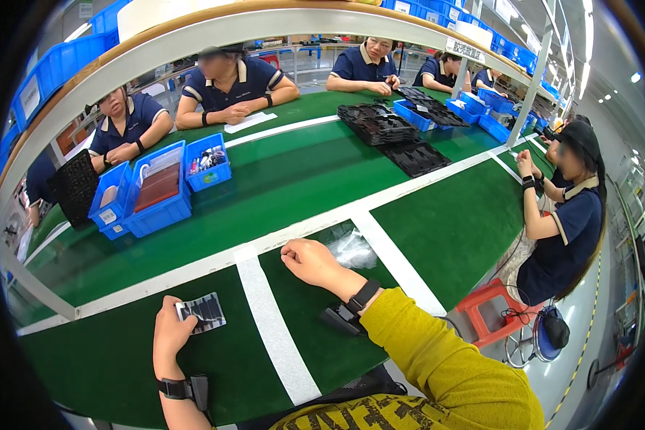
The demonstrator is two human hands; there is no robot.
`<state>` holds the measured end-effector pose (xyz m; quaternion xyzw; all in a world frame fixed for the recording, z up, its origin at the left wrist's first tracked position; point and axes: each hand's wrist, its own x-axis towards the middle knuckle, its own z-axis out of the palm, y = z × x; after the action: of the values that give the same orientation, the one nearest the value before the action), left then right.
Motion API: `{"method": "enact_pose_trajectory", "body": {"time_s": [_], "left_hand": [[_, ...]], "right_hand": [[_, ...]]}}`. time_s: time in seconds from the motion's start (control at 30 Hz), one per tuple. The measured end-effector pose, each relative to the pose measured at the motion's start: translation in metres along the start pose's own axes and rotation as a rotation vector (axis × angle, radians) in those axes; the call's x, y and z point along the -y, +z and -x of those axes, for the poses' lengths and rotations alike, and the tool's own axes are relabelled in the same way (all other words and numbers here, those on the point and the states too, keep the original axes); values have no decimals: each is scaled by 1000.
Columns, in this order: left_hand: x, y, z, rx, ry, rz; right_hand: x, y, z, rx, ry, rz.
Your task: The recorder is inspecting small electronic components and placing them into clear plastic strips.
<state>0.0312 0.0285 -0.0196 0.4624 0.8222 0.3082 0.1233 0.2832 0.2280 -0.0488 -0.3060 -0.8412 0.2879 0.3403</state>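
My left hand [169, 331] grips a small flat sheet [203, 313] by its left edge, the thumb lying on top. The sheet is glossy and pale, with dark bands across it; its exact kind I cannot make out. Further right, my right hand [312, 264] hovers over or rests on the green table, its fingers curled together. Whether anything is between those fingers is hidden. Just beyond it lies a loose heap of clear plastic film or bags [352, 248]. Each wrist wears a black band.
White strips [276, 330] divide the green worktop. Across it stand blue bins [158, 208], one with brown pieces, one with small mixed parts. Black moulded trays [380, 125] are stacked at the far middle. A white shelf frame spans above. Co-workers sit opposite and at right, by a red stool [491, 308].
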Motion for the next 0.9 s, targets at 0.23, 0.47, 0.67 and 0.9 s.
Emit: {"method": "enact_pose_trajectory", "body": {"time_s": [0.23, 0.47, 0.67, 0.9], "left_hand": [[4, 0, 4, -49, 121, -128], [6, 3, -4, -27, 118, -132], [17, 0, -10, -12, 63, -4], [40, 11, -21, -296, 70, 149]], "right_hand": [[-6, 1, -3, 17, 13, 31], [-7, -15, -6, -33, 86, 67], [-6, -13, -5, 24, 41, 85], [-4, -9, -5, 54, 27, 79]]}}
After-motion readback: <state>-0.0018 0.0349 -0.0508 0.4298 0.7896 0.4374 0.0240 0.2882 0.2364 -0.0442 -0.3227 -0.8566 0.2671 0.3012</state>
